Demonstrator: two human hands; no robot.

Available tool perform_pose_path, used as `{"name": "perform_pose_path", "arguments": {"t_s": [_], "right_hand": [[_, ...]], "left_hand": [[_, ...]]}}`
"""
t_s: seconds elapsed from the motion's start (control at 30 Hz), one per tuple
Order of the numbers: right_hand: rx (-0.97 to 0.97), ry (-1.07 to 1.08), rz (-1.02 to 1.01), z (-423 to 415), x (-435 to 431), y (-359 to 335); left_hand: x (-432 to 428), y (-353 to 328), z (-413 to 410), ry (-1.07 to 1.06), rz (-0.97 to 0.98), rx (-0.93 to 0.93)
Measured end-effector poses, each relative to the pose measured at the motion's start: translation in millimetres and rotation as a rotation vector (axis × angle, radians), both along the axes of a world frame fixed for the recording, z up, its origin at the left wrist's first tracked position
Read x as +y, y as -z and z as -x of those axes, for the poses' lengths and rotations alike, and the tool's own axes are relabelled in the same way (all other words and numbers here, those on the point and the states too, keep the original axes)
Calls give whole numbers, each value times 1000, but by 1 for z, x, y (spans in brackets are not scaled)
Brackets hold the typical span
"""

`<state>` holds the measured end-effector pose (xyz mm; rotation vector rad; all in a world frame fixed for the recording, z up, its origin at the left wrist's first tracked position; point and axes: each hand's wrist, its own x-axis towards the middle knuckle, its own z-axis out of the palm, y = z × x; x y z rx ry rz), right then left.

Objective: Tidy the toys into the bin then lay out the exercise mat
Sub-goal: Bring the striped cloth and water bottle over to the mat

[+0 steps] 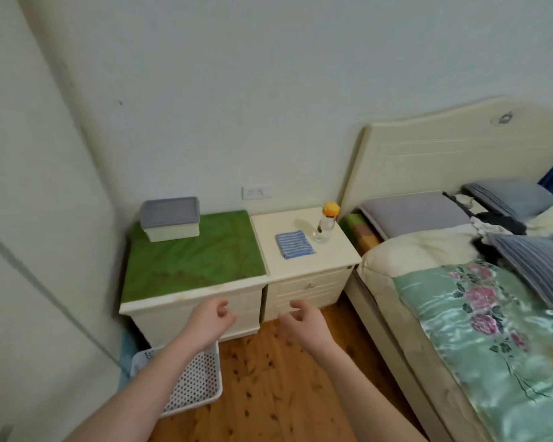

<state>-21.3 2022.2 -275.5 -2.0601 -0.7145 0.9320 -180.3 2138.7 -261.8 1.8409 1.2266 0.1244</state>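
Observation:
My left hand (213,319) and my right hand (302,320) hover side by side in front of two cream nightstands, fingers loosely curled, holding nothing. A white perforated basket (201,378) stands on the wooden floor below my left forearm, which hides part of it. On the left nightstand (186,301), on a green cover (201,253), sits a cream box with a grey lid (170,218). No toys or exercise mat can be made out.
The right nightstand (310,260) carries a folded blue striped cloth (294,244) and a clear bottle with an orange cap (326,224). A bed (492,298) with pillows and a floral quilt fills the right. Wooden floor (278,387) lies between bed and basket.

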Motion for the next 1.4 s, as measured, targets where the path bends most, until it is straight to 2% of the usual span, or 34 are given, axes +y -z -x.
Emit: {"name": "perform_pose_path", "arguments": {"t_s": [0.3, 0.63, 0.83, 0.97, 1.07, 1.2, 1.4], "right_hand": [[-2, 83, 15, -169, 113, 29], [24, 205, 111, -320, 181, 72], [75, 154, 156, -429, 225, 122], [54, 4, 185, -489, 263, 167], [57, -45, 169, -513, 285, 203], [87, -5, 163, -538, 309, 251], [26, -10, -14, -549, 332, 309]], "left_hand": [[133, 48, -177, 52, 54, 11], [213, 90, -330, 10, 161, 41], [245, 143, -410, -164, 216, 120], [259, 190, -460, -309, 228, 168], [264, 222, -488, -379, 218, 166], [284, 274, -504, -495, 233, 177], [307, 346, -506, -759, 210, 218]]}}
